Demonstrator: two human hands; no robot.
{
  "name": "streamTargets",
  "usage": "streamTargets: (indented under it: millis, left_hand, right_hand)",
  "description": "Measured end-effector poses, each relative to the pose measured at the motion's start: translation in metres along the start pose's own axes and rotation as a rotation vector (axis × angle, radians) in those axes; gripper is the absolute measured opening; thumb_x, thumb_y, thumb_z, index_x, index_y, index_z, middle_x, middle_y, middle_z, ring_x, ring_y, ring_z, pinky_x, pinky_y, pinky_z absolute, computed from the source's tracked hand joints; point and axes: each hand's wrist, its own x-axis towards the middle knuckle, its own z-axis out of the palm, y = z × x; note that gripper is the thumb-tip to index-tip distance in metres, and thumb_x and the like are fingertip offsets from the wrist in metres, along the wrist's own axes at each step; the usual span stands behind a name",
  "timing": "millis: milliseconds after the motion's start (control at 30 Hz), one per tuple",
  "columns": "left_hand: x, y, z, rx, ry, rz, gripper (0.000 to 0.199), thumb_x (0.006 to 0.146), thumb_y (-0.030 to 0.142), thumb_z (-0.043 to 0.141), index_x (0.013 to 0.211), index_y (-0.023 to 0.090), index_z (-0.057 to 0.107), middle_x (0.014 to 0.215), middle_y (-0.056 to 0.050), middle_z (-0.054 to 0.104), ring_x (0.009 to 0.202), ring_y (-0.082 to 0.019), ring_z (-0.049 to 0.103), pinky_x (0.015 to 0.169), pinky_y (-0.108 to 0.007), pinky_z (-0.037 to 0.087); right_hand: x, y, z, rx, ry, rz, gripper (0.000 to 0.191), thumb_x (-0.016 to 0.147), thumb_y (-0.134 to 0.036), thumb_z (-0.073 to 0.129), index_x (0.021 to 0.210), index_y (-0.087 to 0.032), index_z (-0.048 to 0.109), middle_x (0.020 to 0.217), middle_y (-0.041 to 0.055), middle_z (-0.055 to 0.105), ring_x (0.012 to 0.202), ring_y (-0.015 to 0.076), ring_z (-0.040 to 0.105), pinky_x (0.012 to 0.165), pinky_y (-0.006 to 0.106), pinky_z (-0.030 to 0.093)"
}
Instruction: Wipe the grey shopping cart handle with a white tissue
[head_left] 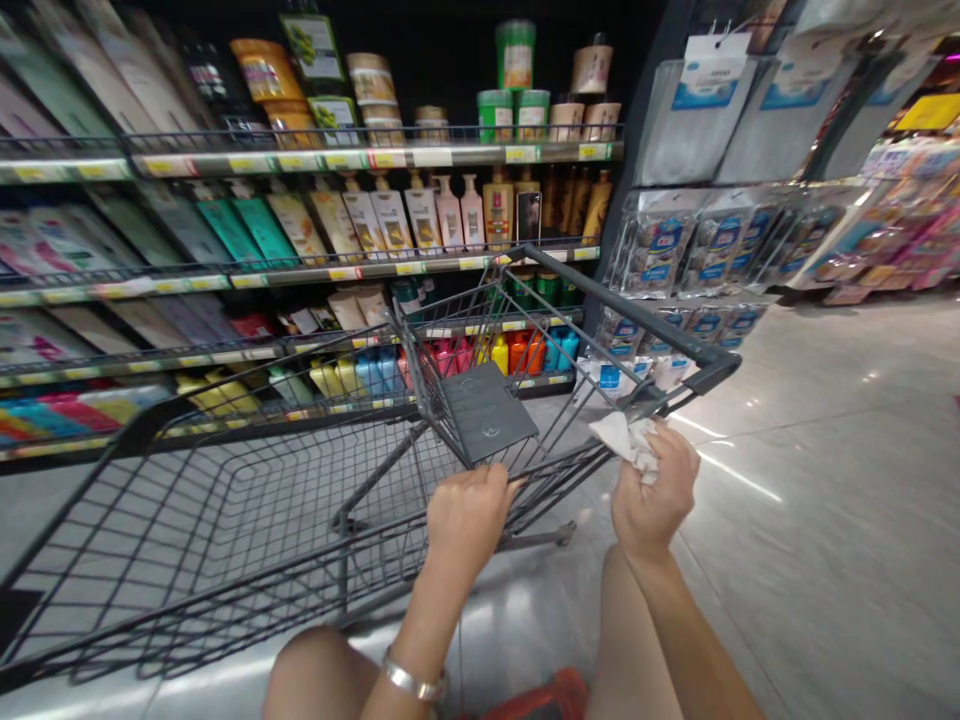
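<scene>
A dark wire shopping cart (277,500) stands sideways in front of me, its basket to the left and its handle (645,320) at the upper right. My left hand (469,505) is closed round the cart's near top rail, beside the grey child-seat flap (489,412). A crumpled white cloth or tissue (630,440) is pinched in my right hand (660,485), against the rail just below the handle's near end. A silver band circles my left wrist.
Shelves (300,275) of bottles and jars run behind the cart. Packaged goods (667,245) hang at the right. Below me, something red (544,695) lies between my knees. Shiny grey floor (847,480) extends to the right.
</scene>
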Motion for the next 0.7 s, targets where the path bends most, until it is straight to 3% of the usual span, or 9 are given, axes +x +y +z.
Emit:
streamTargets:
  millis: [100,167,333,533,700]
  left_hand:
    - [0.000,0.000,0.002,0.002,0.009,0.006,0.026,0.088,0.036,0.051,0.071,0.019,0.058,0.061,-0.002,0.063,0.059,-0.020,0.063,0.051,-0.029,0.033]
    - [0.000,0.000,0.003,0.002,0.019,0.010,0.026,0.088,0.037,0.052,0.071,0.018,0.058,0.061,-0.002,0.063,0.059,-0.020,0.063,0.051,-0.029,0.033]
    - [0.000,0.000,0.003,-0.004,0.035,0.012,0.026,0.087,0.037,0.053,0.070,0.018,0.058,0.060,-0.002,0.063,0.058,-0.020,0.062,0.051,-0.029,0.033]
    - [0.000,0.000,0.001,-0.038,0.004,0.020,0.024,0.089,0.033,0.049,0.073,0.018,0.059,0.062,-0.003,0.063,0.060,-0.021,0.062,0.052,-0.029,0.036]
    - [0.000,-0.003,0.000,-0.076,-0.057,0.016,0.018,0.084,0.012,0.045,0.075,0.016,0.061,0.065,-0.005,0.064,0.062,-0.020,0.063,0.057,-0.028,0.041]
  right_hand:
    - [-0.003,-0.010,-0.005,0.000,0.060,0.027,0.024,0.075,-0.010,0.056,0.097,-0.018,0.055,0.092,0.0072,0.059,0.088,0.0226,0.058,0.080,0.042,0.046]
    - [-0.005,-0.017,-0.004,0.014,0.027,-0.024,0.025,0.075,-0.009,0.055,0.098,-0.019,0.054,0.094,0.0080,0.058,0.089,0.0229,0.057,0.080,0.042,0.046]
    - [-0.009,-0.029,0.010,-0.022,-0.292,-0.143,0.029,0.076,-0.005,0.045,0.100,-0.019,0.053,0.097,0.0101,0.057,0.098,0.0250,0.054,0.086,0.046,0.044]
    - [-0.018,-0.057,0.016,0.108,-0.445,-0.113,0.032,0.074,-0.006,0.043,0.101,-0.019,0.052,0.092,0.0070,0.057,0.094,0.0218,0.054,0.100,0.052,0.037]
    - [-0.022,-0.083,0.013,0.177,-0.643,-0.131,0.041,0.070,-0.009,0.045,0.109,-0.017,0.052,0.103,0.0094,0.057,0.100,0.0238,0.051,0.105,0.054,0.030]
